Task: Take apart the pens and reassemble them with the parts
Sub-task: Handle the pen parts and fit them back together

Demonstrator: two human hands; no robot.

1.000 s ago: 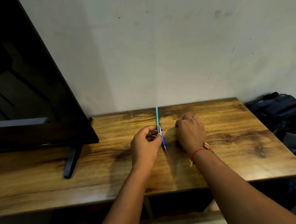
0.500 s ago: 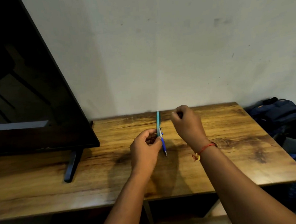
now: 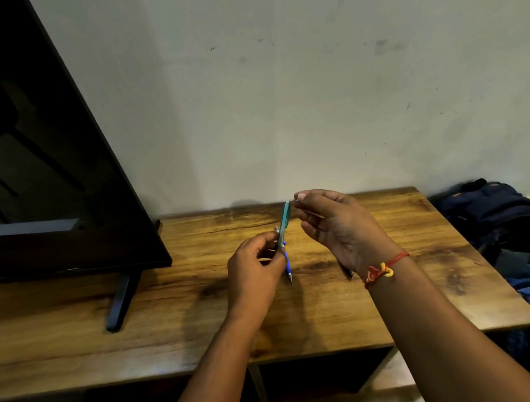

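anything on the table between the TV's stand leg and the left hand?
Nothing, per the head view: only bare wooden table, dark grain and shadow, lies between the TV stand leg and the left hand gripping the teal pen.

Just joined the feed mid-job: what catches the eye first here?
Two hands hover over the middle of the wooden table: the left hand grips a teal pen with a blue pen, the right hand poised at its top. A big dark screen looms at left.
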